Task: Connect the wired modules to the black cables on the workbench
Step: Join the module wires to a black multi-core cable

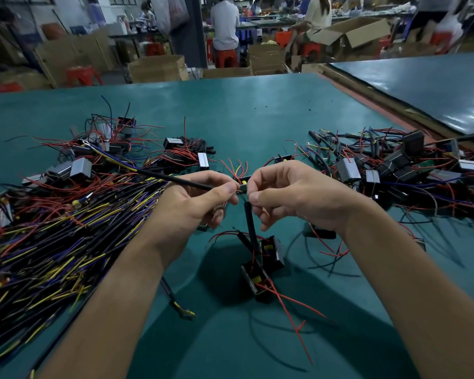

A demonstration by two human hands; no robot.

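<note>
Where the workshop of cartons, red stools and seated people ends, the green surface begins. It carries a heap of black cables at its left edge and a heap of wired modules toward its right. Over the middle both hands are pinched narrow. The left hand holds a black cable whose length runs away leftward. The right hand pinches a small module, with the fingertips of both nearly meeting. The join likely needs only a short inward push.
</note>
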